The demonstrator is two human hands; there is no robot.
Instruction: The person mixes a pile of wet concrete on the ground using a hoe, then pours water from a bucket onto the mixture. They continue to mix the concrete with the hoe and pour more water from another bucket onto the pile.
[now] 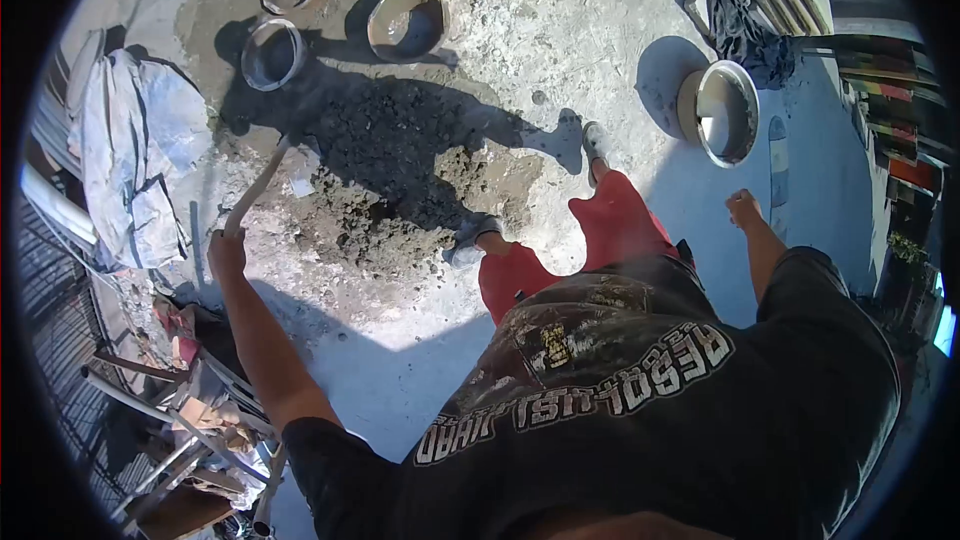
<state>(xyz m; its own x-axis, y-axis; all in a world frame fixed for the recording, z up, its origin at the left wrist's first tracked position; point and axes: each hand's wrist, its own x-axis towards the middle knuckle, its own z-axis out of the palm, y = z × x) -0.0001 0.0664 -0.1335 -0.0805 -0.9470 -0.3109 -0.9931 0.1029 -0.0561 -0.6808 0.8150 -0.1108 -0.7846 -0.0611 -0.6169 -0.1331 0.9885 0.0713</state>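
Head view, looking straight down. Left hand clenched around the end of a long tool handle, angled so its far end reaches the heap of mortar spread on the concrete ground. Right hand empty, hanging loosely half-open, well apart from handle and heap. Heap ahead of the feet, nearer the left hand. Beyond it, three round pans toward the ground's far edge; a fourth metal pan near the right hand. Crumpled sacks along the left edge.
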